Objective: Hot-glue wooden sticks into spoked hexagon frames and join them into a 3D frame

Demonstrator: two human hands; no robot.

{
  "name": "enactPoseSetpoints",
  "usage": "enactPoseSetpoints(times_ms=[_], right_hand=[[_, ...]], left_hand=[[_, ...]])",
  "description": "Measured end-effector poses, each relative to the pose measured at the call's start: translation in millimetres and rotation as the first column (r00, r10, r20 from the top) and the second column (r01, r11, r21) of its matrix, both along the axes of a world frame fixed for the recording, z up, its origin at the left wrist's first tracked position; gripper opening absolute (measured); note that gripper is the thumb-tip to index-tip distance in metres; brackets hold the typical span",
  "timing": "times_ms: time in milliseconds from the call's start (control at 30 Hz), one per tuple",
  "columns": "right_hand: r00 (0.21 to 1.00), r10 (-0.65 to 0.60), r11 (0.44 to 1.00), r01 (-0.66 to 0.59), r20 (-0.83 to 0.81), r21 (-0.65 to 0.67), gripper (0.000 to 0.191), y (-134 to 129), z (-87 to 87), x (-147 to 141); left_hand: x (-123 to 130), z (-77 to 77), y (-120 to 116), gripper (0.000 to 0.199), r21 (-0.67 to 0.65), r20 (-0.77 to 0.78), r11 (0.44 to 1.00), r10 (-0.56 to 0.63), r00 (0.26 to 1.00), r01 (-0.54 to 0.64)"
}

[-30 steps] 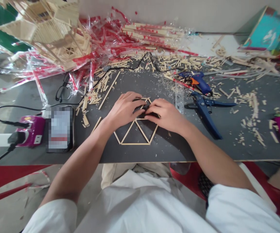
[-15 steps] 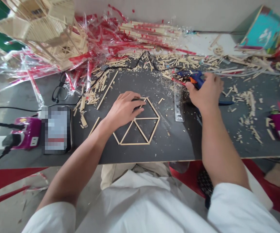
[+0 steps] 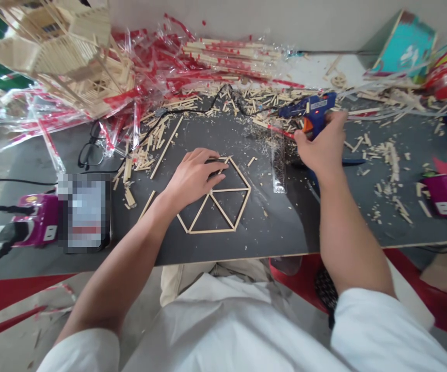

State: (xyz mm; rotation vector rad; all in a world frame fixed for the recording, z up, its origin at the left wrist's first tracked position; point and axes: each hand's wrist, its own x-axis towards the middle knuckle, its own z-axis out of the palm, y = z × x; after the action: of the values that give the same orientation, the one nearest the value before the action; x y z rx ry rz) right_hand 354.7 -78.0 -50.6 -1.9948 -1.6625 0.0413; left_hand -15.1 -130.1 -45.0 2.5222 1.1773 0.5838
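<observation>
A hexagon of thin wooden sticks (image 3: 211,231) with spokes meeting at its centre lies flat on the dark table. My left hand (image 3: 193,175) rests over its upper left part, fingers stretched and somewhat apart, hiding that corner. To the right, my right hand (image 3: 321,149) is wrapped round the handle of a blue hot glue gun (image 3: 312,107) with an orange trigger. The gun's nozzle points left, above stick scraps. Below the gun lies a clear ruler (image 3: 278,168), partly dusted with debris.
Cut stick pieces (image 3: 161,137) litter the back, beside red-and-clear plastic wrappers (image 3: 149,62). A wooden stick model (image 3: 64,57) stands back left. A phone (image 3: 86,214), purple power socket blocks (image 3: 40,219) and glasses (image 3: 91,154) lie left. A black cord (image 3: 185,110) crosses the table.
My right hand has lifted and turned the glue gun, so more of its body shows. My left hand stays on the hexagon. The whole view has shifted slightly.
</observation>
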Motion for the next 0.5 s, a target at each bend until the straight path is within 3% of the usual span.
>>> enactPoseSetpoints(times_ms=[233, 400, 500], right_hand=[[0.979, 0.201, 0.978, -0.203, -0.041, -0.044, 0.064, -20, 4.4, -46], [0.962, 0.273, 0.961, -0.274, -0.029, -0.046, 0.036, -18, -3.0, -61], [0.952, 0.306, 0.950, -0.307, -0.014, -0.052, 0.029, -16, -4.7, -62]], left_hand=[[1, 1.0, 0, 0.029, 0.020, -0.020, 1.000, 0.003, 1.000, -0.003], [1, 3.0, -1, 0.030, 0.018, -0.032, 1.000, 0.010, 0.999, -0.009], [1, 2.7, -1, 0.029, 0.014, -0.030, 1.000, 0.016, 0.999, -0.015]])
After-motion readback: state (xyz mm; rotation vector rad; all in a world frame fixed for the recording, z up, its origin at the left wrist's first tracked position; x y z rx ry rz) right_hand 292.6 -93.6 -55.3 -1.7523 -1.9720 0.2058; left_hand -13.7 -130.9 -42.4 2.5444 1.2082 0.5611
